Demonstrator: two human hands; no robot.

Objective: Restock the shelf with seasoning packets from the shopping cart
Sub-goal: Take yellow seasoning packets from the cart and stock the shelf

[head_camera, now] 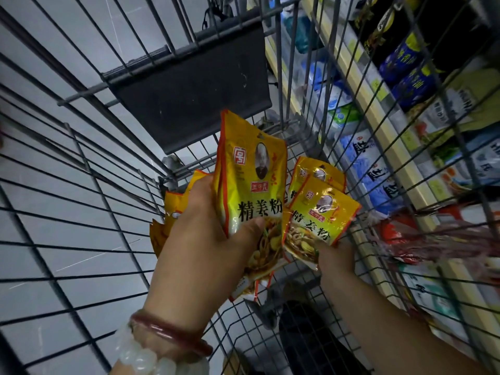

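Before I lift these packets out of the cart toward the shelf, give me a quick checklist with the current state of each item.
1. Left hand grips its stack of packets firmly, thumb across the front: ok.
2. Right hand has closed on the lower packet: cannot tell, fingers hidden behind it.
3. More packets left in the cart: ok, some lie behind the left hand.
4. Free slot on the shelf: cannot tell.
5. Packets undamaged: ok.
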